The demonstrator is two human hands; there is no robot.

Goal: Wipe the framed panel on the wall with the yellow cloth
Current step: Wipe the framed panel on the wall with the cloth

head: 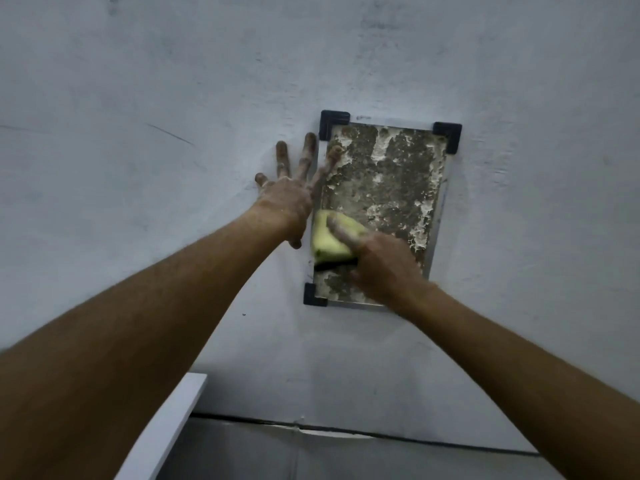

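Observation:
A framed panel (388, 174) hangs on the pale wall, a metal rim with black corner caps, its surface mottled dark with white crusty patches. My right hand (384, 265) presses a folded yellow cloth (329, 239) against the panel's lower left part and covers the lower right corner. My left hand (291, 188) lies flat on the wall beside the panel's left edge, fingers spread, with the index finger reaching onto the upper left of the panel. Both hands carry whitish dust.
The grey-white wall (173, 98) fills the view. A white ledge or board edge (173, 427) juts out at the lower left under my left forearm. A dark seam (346, 431) runs across the wall below the panel.

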